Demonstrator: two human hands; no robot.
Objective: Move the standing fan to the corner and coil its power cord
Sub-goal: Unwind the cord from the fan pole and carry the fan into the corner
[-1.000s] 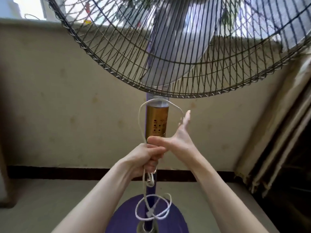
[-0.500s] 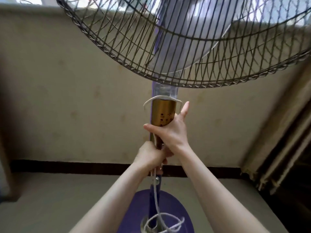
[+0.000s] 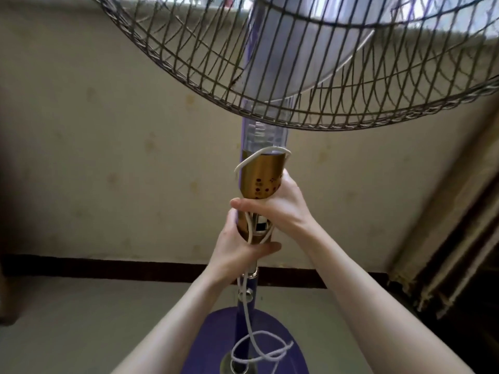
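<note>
Both hands gripping the fan column, cord looped over the gold control section.

Right hand (image 3: 280,209) is wrapping the gold panel (image 3: 260,179); left hand (image 3: 237,247) is clamping the column just below, pinning the white power cord (image 3: 247,300) against it. Cord is hanging down to loose loops on the purple base (image 3: 210,344). Standing fan (image 3: 310,63) is sitting near the wall (image 3: 108,157), curtain (image 3: 445,252) at right.

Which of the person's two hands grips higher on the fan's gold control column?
The right hand, closed around the gold control column just under the looped white power cord. The left hand grips lower, at the column's bottom end.
</note>
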